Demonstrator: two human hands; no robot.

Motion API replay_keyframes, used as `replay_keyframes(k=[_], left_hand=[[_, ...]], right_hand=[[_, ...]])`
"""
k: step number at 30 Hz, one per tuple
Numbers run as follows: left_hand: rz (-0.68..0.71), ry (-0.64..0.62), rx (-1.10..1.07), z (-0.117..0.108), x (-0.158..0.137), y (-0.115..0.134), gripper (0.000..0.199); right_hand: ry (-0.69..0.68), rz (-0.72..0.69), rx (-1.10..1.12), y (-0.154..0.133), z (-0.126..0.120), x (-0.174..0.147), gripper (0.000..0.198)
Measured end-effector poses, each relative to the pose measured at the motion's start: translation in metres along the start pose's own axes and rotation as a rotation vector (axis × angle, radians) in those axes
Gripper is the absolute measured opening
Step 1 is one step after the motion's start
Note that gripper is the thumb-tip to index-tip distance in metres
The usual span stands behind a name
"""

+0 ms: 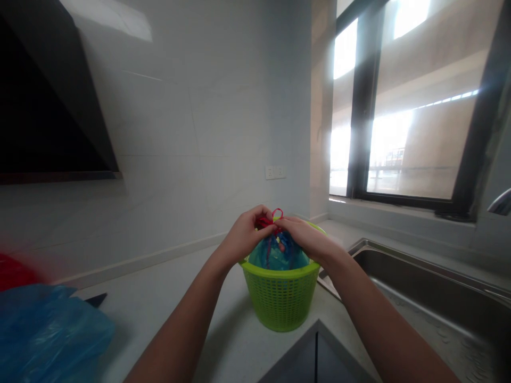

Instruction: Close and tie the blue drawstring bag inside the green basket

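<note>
Here the desk (167,298) runs along the tiled wall and meets a steel sink (419,298) on the right, under the window. At the left edge lies a crumpled blue plastic bag (48,330) with something red behind it, blurred.

Straight ahead of the person, just beside the sink's near corner, stands a green mesh basket (281,298), upright on the desk. A blue bag liner (277,254) fills it and bulges above the rim, its mouth gathered to a point at the top.

Both forearms reach forward and converge over the basket, so the liner sits directly below and between them, about equally near to each. The left hand (243,234) is closed in a pinch on the red drawstring (271,219) from the left side; the right hand (305,236) is closed on the same string from the right, fingertips almost meeting the other hand's. A small red loop stands up between them, over the middle of the basket.
</note>
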State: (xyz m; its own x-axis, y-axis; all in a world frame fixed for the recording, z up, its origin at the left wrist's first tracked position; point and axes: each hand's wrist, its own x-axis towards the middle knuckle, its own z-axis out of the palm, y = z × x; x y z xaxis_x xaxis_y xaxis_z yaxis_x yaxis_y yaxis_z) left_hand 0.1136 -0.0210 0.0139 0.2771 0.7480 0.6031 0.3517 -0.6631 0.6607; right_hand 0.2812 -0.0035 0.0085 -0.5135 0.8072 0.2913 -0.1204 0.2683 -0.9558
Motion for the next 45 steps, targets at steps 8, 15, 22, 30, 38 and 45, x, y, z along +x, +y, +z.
replay_keyframes(k=[8, 15, 22, 30, 38, 45], left_hand=[[-0.101, 0.145, -0.012, -0.003, 0.008, -0.014, 0.018], [-0.137, 0.162, 0.041, -0.004, 0.008, -0.014, 0.022], [0.018, 0.196, 0.127, -0.002, 0.003, -0.011, 0.019], [0.066, 0.077, 0.155, 0.0, 0.0, -0.005, 0.016], [0.074, 0.072, 0.048, 0.002, -0.003, -0.002, 0.018], [0.098, 0.018, 0.174, 0.001, -0.003, 0.001, 0.015]], right_hand=[[0.214, -0.124, -0.402, 0.009, -0.007, 0.004, 0.025], [0.315, -0.284, -0.504, 0.003, -0.01, 0.005, 0.01], [0.183, -0.299, -0.442, 0.005, -0.008, 0.006, 0.003], [0.164, -0.211, -0.299, 0.001, -0.006, 0.004, 0.02], [0.149, -0.163, -0.121, 0.001, -0.004, 0.004, 0.023], [0.166, -0.137, -0.162, 0.0, -0.005, 0.003, 0.026]])
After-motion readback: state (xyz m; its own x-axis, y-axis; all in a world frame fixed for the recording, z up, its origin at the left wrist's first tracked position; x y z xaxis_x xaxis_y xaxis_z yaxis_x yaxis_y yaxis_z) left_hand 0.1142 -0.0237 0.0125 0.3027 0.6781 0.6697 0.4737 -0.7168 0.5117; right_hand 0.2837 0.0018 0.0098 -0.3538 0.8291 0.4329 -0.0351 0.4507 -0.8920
